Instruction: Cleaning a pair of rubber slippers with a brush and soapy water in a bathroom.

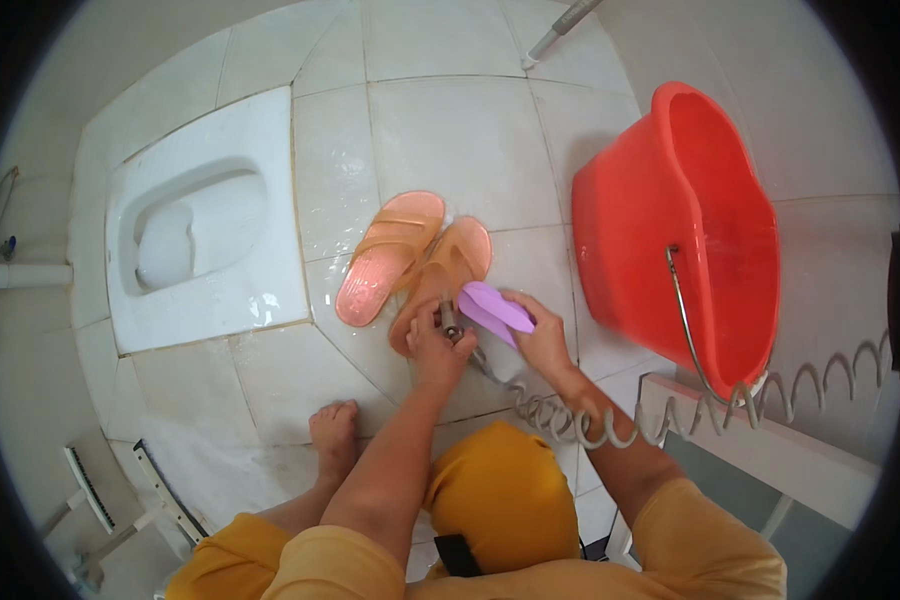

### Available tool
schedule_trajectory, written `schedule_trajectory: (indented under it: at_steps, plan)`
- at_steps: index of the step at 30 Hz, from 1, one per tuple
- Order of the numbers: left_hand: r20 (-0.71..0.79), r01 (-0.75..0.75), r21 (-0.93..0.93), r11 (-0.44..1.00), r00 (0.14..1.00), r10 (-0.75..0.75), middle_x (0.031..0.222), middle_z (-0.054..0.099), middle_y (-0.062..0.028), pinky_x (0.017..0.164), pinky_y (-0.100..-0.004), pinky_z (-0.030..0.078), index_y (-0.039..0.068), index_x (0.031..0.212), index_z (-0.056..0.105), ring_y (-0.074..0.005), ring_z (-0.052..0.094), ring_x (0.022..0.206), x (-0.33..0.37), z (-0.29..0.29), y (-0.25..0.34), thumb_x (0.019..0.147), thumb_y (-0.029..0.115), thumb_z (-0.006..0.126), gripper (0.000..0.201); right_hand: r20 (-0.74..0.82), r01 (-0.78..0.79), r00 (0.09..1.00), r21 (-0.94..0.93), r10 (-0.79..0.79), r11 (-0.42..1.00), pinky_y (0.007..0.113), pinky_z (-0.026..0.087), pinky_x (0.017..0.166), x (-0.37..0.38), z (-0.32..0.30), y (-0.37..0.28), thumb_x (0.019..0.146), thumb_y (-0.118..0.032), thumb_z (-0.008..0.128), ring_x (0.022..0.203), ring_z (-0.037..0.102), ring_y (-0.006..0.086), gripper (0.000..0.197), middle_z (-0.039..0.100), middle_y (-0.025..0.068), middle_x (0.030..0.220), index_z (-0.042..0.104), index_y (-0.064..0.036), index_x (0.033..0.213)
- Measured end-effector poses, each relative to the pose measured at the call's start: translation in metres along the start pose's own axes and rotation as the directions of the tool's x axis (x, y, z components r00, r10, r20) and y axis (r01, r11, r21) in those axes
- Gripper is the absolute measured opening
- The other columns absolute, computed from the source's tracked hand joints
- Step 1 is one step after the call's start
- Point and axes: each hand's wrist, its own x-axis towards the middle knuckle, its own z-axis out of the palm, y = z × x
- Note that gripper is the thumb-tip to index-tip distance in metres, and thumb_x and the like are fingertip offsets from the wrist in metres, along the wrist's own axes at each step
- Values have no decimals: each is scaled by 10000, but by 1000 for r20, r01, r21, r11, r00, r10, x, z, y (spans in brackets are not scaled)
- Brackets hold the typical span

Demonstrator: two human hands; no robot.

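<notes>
My left hand point(438, 352) is closed around a metal hand sprayer point(450, 320) that points toward the slippers. From the sprayer's near end a grey coiled hose point(560, 418) runs off to the right. In my right hand point(542, 338) is a smooth purple thing with a slot along it, perhaps a scrub brush; its underside is hidden. It is beside the right orange slipper point(467, 245), whose near part lies partly behind my left hand. The left orange slipper point(388, 262) rests on the wet tiles, close against the other one.
A large red bucket point(625, 230) with a wire handle stands at the right. On the left, a white squat toilet point(288, 230) is set in the tiled floor point(460, 130). Squeegees point(165, 490) are at the lower left, and a pole point(560, 32) at the top.
</notes>
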Motion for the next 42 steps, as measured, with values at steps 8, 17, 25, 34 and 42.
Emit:
schedule_trajectory:
  at_steps: [8,17,25,34,42]
  plan:
    - [11,-20,-38,999,1000,20,1014,578,-104,897,-407,357,54,1202,484,-285,507,999,5,2,-2,639,249,770,661,46,-38,998,-36,40,999,309,517,776,38,7,-20,819,-118,704,866,679,190,251,700,141,929,682,-32,1054]
    - [0,-17,-76,997,1000,17,1005,545,-107,895,-411,370,74,1182,497,-274,504,969,6,6,2,640,265,769,636,-113,96,988,-96,-106,991,317,504,703,36,23,-14,824,-81,687,820,671,238,183,662,174,906,679,-11,993]
    - [34,12,10,1000,999,-12,1020,557,-112,901,-412,365,76,1204,486,-286,516,999,6,-5,-4,646,270,776,658,-119,-112,985,87,122,990,315,506,756,30,3,5,816,-75,703,835,654,219,254,666,133,916,669,-18,1061]
    - [73,11,23,1000,997,-13,1053,560,-128,906,-419,364,63,1216,485,-298,510,1018,5,-6,-1,651,248,776,662,-95,357,906,-352,-412,865,385,488,807,44,27,14,809,-188,725,943,633,321,418,633,208,988,579,47,1124]
    - [88,48,28,998,995,-50,1055,556,-137,912,-426,364,52,1188,507,-319,505,1024,1,-3,11,659,267,768,627,-60,196,978,-54,-199,979,372,477,818,59,16,26,816,-168,706,915,623,291,360,611,188,999,561,14,1090]
